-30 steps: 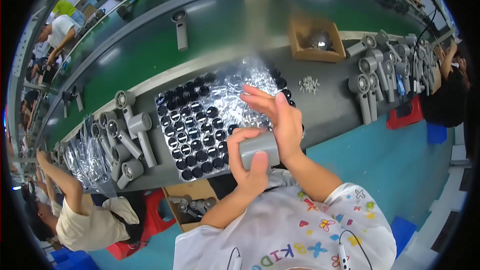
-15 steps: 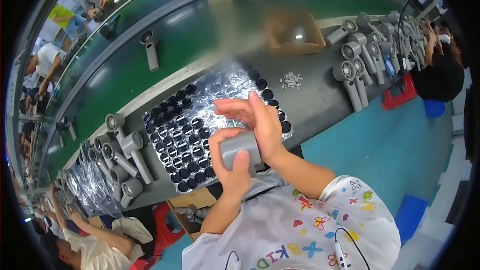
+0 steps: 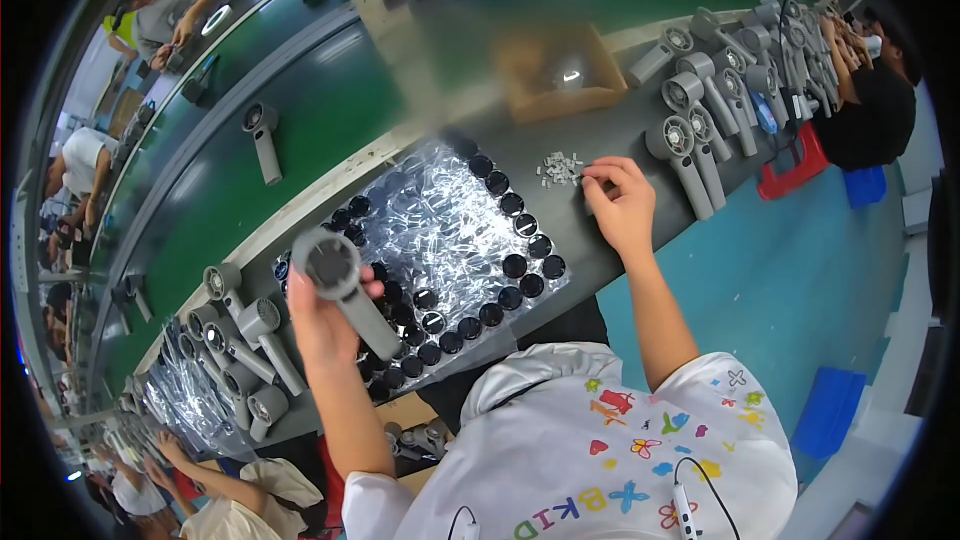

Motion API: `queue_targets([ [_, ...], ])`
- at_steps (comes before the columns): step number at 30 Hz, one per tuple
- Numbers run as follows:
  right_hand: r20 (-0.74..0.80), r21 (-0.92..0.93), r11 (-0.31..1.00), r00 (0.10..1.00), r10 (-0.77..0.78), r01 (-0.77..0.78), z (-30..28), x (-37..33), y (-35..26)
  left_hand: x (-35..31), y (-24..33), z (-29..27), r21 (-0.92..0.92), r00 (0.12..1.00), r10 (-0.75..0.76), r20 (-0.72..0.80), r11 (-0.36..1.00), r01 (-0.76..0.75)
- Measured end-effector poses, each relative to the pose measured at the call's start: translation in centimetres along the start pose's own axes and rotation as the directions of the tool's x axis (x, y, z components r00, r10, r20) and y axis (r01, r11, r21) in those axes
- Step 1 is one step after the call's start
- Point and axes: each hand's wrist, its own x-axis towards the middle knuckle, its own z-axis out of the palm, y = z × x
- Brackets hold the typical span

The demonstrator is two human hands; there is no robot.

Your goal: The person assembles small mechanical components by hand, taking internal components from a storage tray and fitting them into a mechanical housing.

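Over the grey bench we see our left hand point(image 3: 322, 315) clamped round a grey handheld fan point(image 3: 345, 285), head up-left, handle down-right, while our right hand point(image 3: 620, 205) pinches at the small white parts point(image 3: 558, 169) just left of it.

The grey handheld fan point(image 3: 345, 285) is a round head on a straight handle, all one pale grey, with a darker disc in the middle of the head. It is held up above the clear plastic tray point(image 3: 450, 230), over the tray's left end, tilted so the head points up and left and the handle runs down and right. The small white parts point(image 3: 560, 169) lie in a loose heap on the grey bench just beyond the tray's far right corner, close to it but not on it.
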Motion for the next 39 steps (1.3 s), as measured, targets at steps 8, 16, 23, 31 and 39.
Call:
queue_targets([
  [8,0.011,-0.142,0.976,0.986,-0.165,0.165,0.7,-0.3,0.3,10.5,3.9,2.2,0.288,0.997,0.025,-0.076,0.958,-0.002],
  [16,0.123,-0.150,0.956,0.964,-0.236,0.253,0.1,-0.4,-0.9,22.5,3.8,0.6,0.689,0.970,0.232,-0.071,0.715,-0.121],
  [23,0.009,-0.004,0.996,0.996,-0.089,0.090,0.2,-0.2,0.1,30.8,2.7,-2.9,0.667,0.940,0.159,-0.302,0.740,0.088],
  [31,0.037,-0.032,0.992,0.992,-0.120,0.121,0.6,0.0,-1.1,32.7,2.6,-9.3,0.992,0.885,0.449,-0.126,0.083,0.099],
  [39,0.025,-0.040,0.990,0.990,-0.136,0.137,0.2,0.2,-1.3,26.6,4.2,-10.7,0.879,0.486,0.873,-0.031,-0.208,0.429],
])
